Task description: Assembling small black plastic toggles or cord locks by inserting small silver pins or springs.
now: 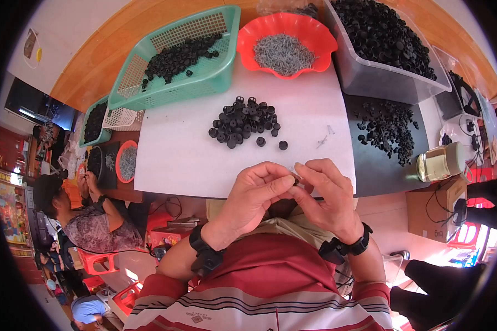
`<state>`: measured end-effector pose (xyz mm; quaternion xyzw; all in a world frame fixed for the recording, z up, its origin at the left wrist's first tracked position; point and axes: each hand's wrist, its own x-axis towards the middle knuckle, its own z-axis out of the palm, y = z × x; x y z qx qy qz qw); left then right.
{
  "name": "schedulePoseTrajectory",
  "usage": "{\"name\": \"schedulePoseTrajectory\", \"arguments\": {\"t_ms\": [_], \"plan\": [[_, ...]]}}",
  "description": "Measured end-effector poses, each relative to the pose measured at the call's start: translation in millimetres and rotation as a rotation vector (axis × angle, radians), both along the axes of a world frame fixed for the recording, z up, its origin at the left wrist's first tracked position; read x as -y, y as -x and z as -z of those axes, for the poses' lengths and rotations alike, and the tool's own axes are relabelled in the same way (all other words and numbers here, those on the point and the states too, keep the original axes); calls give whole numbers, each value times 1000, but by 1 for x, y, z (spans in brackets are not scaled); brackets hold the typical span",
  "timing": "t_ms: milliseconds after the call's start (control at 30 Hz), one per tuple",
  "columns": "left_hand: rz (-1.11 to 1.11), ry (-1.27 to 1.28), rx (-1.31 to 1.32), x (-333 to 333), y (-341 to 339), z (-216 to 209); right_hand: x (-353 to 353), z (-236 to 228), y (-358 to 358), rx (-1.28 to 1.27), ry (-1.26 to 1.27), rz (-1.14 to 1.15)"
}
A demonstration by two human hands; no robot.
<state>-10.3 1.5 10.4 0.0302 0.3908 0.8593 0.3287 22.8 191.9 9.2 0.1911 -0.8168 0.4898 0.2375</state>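
Past the fingers (268, 190), the white sheet (174, 146) looks smooth and dull. The little black parts (243, 122) on it look like plastic. Farther past the fingers, the red bowl (321, 45) is shiny plastic and its screws (284, 54) are gray metal. The green basket (201, 86), farther left, is plastic. Below the fingers, the shirt (281, 265) is wrinkly cloth.

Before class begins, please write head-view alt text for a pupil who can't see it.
A person's left hand and right hand pinch a small dark piece near a white sheet bearing black parts; behind stand a green basket and a red bowl of screws.
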Motion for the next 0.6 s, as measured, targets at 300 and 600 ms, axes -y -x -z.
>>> {"name": "schedulePoseTrajectory", "arguments": {"t_ms": [300, 600], "plan": [[-19, -10, 102, -8, 0, -11, 4, 1, 0, 53, 127, 37], [-42, -41, 117, -14, 0, -8, 5, 6, 1, -127, 22, 159]]}}
